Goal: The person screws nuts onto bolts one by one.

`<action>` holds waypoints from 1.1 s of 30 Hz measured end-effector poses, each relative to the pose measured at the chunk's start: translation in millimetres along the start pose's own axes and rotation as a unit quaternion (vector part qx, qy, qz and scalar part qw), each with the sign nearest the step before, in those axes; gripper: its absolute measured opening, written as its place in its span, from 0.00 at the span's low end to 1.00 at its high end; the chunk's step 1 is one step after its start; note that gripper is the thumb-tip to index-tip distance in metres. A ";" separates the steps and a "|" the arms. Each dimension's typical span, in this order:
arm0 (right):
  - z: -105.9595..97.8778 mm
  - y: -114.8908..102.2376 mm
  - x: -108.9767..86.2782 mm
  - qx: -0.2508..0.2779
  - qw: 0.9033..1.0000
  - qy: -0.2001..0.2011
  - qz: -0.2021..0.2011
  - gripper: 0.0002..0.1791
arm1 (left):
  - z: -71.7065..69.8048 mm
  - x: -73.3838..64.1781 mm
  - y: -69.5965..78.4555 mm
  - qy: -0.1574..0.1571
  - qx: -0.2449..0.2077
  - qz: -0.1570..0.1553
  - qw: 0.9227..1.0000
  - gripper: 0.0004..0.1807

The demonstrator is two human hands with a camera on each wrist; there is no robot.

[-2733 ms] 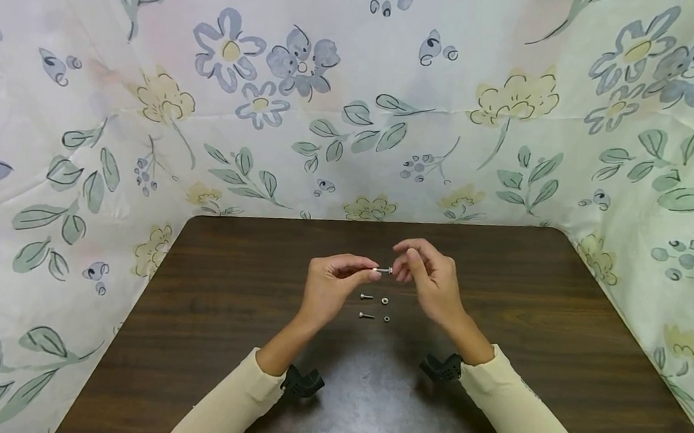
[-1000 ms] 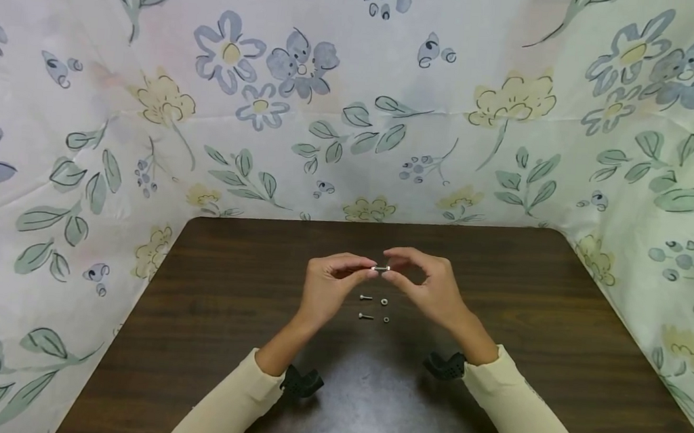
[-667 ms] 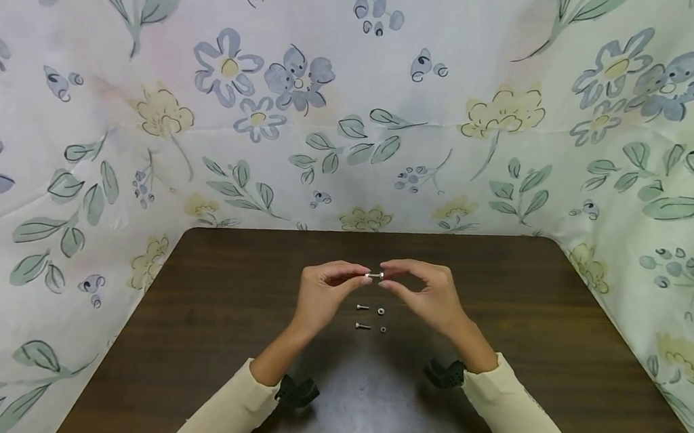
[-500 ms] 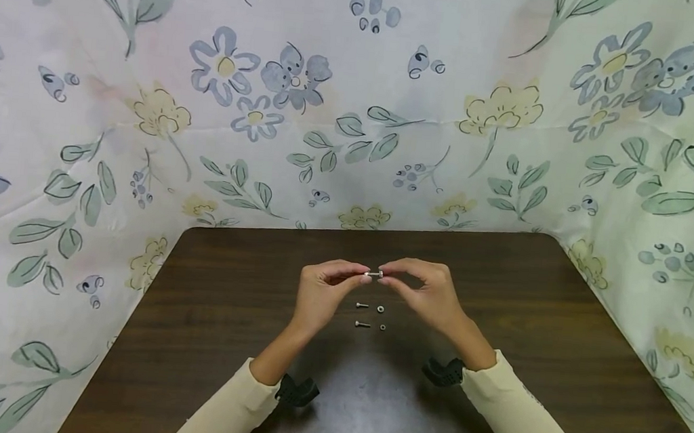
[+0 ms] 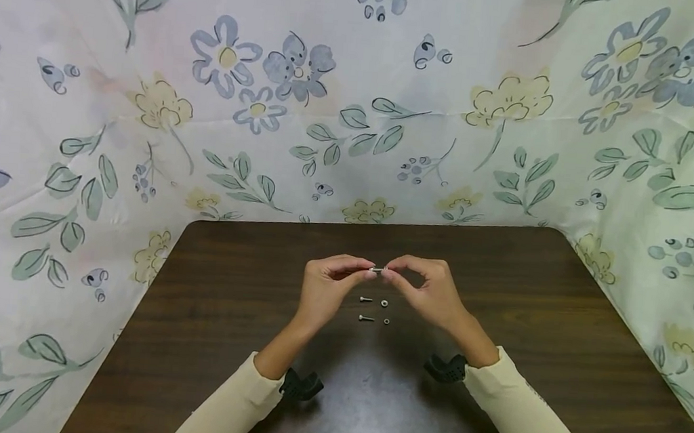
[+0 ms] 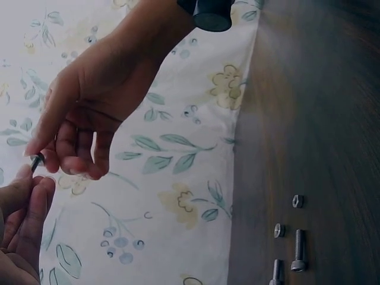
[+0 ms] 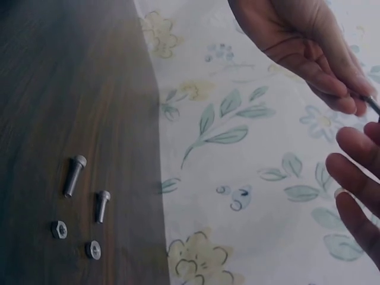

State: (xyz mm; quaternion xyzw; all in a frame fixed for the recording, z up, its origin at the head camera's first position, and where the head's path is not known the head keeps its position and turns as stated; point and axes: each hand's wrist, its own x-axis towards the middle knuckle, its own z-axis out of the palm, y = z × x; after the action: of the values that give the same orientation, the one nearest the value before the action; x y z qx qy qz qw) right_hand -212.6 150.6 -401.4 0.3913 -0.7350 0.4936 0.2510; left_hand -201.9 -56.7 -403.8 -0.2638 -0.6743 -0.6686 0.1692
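Over the far half of the table, my left hand point(image 5: 326, 288) pinches a small metal bolt point(image 5: 377, 270) between thumb and fingers. The bolt lies level, pointing right, its left end hidden by my fingertips. My right hand point(image 5: 431, 292) pinches a nut point(image 6: 39, 158) at the bolt's right end with thumb and index finger. In the left wrist view, the nut sits around the end of the dark shank, and my right hand's other fingers are loosely curled. The right wrist view shows only a short piece of the shank point(image 7: 372, 104) beyond the left fingertips.
On the brown table point(image 5: 221, 342) below my hands lie a shorter bolt point(image 5: 366, 299) and a longer bolt point(image 5: 366, 318), with a larger nut point(image 5: 384, 303) and a smaller nut point(image 5: 386, 321) to their right. Floral cloth point(image 5: 338, 168) hangs behind and beside the table.
My right hand, earlier off the bolt's end with fingers apart, has come left, and its thumb and index finger have closed on the nut. My left hand has kept hold of the bolt.
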 end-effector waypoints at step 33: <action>-1.8 1.2 4.5 0.008 0.996 0.029 -0.080 0.19 | 0.2 -0.2 1.3 -0.002 -0.014 0.004 1.000 0.06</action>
State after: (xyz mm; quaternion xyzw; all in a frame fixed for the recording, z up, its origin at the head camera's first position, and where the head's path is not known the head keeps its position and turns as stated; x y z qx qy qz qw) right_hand -216.1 151.0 -397.9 0.4362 -0.6897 0.4894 0.3074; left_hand -201.0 -56.6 -402.8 -0.2700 -0.6645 -0.6766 0.1666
